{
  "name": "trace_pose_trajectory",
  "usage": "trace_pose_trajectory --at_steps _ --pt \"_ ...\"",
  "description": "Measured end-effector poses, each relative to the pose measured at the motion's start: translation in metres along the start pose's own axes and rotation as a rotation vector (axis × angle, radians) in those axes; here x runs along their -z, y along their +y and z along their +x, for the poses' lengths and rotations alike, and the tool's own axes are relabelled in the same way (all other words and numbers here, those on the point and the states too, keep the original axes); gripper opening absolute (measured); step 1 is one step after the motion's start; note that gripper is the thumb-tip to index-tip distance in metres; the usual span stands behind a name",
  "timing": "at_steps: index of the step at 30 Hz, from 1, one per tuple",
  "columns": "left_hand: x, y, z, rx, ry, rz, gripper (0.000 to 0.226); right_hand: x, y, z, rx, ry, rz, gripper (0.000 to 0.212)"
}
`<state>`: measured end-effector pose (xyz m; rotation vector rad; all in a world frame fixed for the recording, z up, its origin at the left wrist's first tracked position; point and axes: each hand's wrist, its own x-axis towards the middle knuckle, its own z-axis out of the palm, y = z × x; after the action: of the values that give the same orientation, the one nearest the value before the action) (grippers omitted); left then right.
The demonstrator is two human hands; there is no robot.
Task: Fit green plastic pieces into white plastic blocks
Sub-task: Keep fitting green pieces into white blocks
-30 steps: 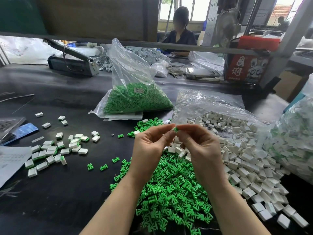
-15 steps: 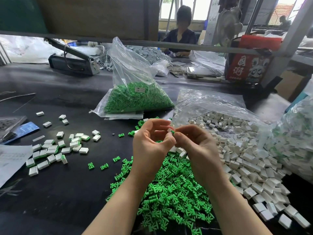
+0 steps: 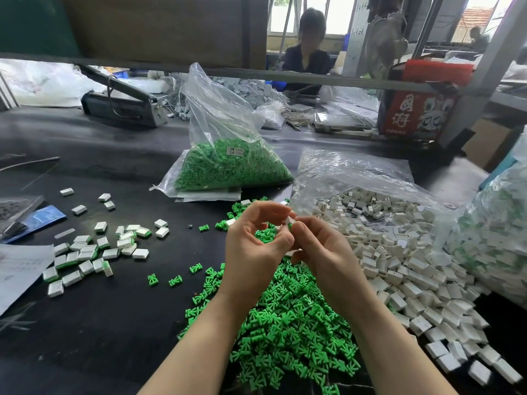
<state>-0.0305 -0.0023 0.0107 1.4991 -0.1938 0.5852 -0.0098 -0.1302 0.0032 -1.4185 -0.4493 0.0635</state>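
Both hands meet above the black table. My right hand [image 3: 319, 252] pinches a small white block with a green piece [image 3: 289, 223] at its fingertips. My left hand [image 3: 256, 246] arches over it, index tip and thumb touching the block's left side. Most of the block is hidden by fingers. Under my wrists spreads a pile of loose green pieces [image 3: 285, 323]. To the right, a heap of white blocks [image 3: 399, 258] spills from a clear bag. White blocks with green in them [image 3: 91, 252] lie scattered on the left.
A clear bag of green pieces [image 3: 228, 166] stands behind my hands. Another full bag [image 3: 499, 238] sits at the right edge. A sheet of paper [image 3: 17, 269] and a blue packet [image 3: 37, 220] lie left. A sealing machine [image 3: 119, 106], a red box [image 3: 413, 115] and a seated person [image 3: 308, 52] are beyond.
My left hand's fingers have curled into an arch over the block, and both hands have turned slightly while staying together. Nothing on the table has moved.
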Motion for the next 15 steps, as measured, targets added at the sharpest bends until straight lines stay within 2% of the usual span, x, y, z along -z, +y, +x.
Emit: trace_pose_trajectory --at_steps 5,13,15 --pt "0.001 -0.004 0.001 0.020 -0.079 -0.069 0.026 -0.003 0.006 0.000 0.057 -0.059 -0.096 0.021" --pt "-0.003 -0.019 0.004 0.146 -0.102 -0.164 0.024 -0.004 0.015 0.005 0.032 -0.011 -0.122 0.037" --pt "-0.005 -0.022 0.004 0.183 -0.088 -0.189 0.024 -0.003 0.017 0.006 0.034 0.012 -0.128 0.035"
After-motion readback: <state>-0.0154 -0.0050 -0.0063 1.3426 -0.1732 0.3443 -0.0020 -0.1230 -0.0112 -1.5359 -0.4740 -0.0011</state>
